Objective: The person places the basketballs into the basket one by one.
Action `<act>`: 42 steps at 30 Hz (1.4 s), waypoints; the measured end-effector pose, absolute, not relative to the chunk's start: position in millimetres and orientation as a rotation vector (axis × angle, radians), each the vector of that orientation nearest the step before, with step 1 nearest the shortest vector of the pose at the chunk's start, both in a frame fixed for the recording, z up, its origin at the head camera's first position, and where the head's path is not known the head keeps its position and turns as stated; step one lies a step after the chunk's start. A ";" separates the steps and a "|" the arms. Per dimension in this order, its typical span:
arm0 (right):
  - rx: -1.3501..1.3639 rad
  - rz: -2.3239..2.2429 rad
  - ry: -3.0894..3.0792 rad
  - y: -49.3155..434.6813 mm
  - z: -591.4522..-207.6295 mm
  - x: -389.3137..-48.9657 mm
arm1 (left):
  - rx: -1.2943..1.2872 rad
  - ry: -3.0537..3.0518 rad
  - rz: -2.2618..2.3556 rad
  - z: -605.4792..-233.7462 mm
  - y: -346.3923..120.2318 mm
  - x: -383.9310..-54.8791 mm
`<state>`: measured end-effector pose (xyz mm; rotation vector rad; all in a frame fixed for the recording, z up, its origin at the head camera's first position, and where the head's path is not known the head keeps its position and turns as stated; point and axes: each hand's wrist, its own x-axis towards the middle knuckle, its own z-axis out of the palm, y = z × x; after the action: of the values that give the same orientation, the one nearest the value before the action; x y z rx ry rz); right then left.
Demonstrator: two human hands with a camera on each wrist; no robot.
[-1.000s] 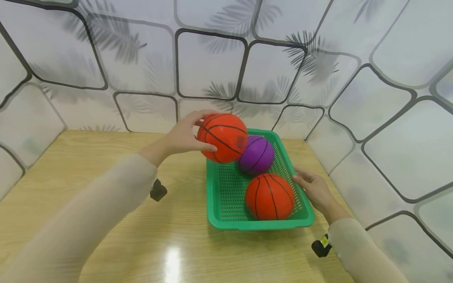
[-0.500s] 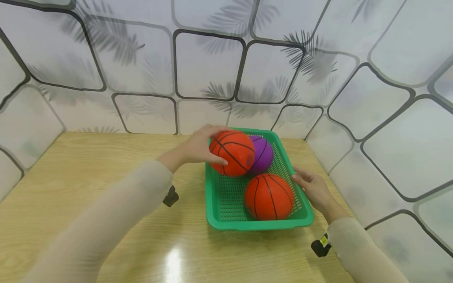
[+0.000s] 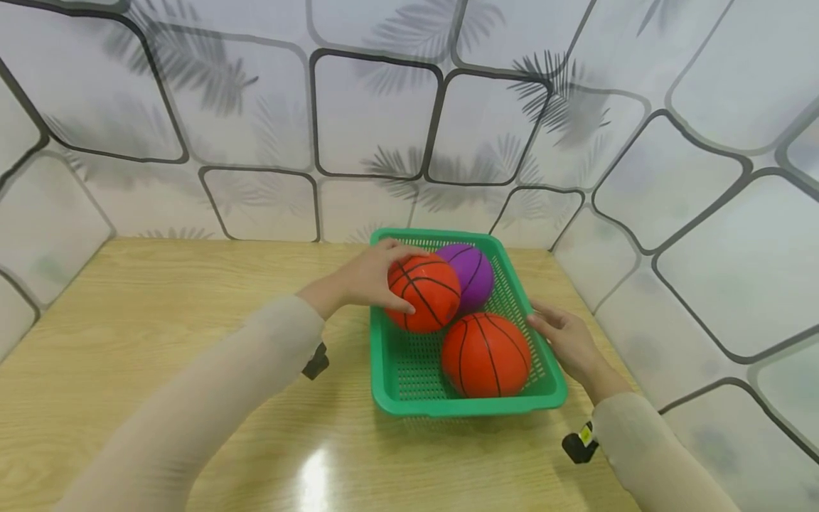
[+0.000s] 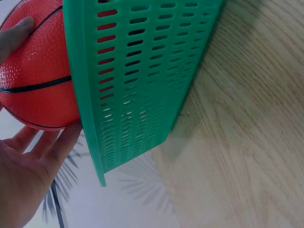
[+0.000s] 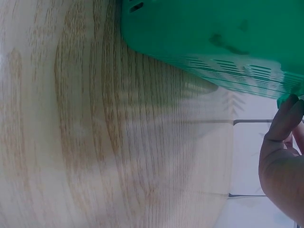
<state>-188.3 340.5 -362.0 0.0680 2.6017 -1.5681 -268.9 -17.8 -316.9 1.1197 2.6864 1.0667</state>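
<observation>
My left hand (image 3: pixel 370 280) grips a small red basketball (image 3: pixel 425 295) with black lines, low inside the left part of the green plastic basket (image 3: pixel 463 407). Up close in the left wrist view, the thumb lies over the red ball (image 4: pixel 38 66) and the fingers curve around its other side, right at the basket rim (image 4: pixel 81 90). A purple ball (image 3: pixel 476 277) is in the far part of the basket, partly hidden behind the held one. Nearer the front sits another red basketball (image 3: pixel 486 355). My right hand (image 3: pixel 566 343) pinches the basket's right rim, fingers over its edge (image 5: pixel 285 100).
The basket stands on a wood-grain table (image 3: pixel 256 427), near the back wall (image 3: pixel 377 121) with its stone-and-leaf pattern. A second patterned wall (image 3: pixel 723 249) rises close on the right, beside my right hand. Dark devices hang at both wrists.
My left hand has carried the red basketball down and slightly right, from above the basket's left rim to inside it. The right hand stays at the rim; the basket has barely shifted.
</observation>
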 end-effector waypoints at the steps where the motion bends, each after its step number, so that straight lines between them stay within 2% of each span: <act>1: 0.071 -1.569 2.598 340.5 -361.9 -188.3 | 1.119 2.686 1.056 -317.3 -17.6 -268.5; 24: 0.103 -1.577 2.561 342.8 -360.0 -186.6 | 1.212 2.780 0.793 -344.7 -12.3 -255.8; 35: 0.104 -1.551 2.560 346.7 -357.5 -185.2 | 1.183 2.772 0.789 -345.5 -10.5 -252.3; 42: 0.031 -1.433 2.514 347.4 -344.5 -188.6 | 1.103 2.721 0.942 -343.4 -14.3 -252.7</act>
<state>-188.6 347.4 -344.5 0.0314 2.5141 -1.4335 -252.7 -14.3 -343.4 1.1030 2.7215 0.9416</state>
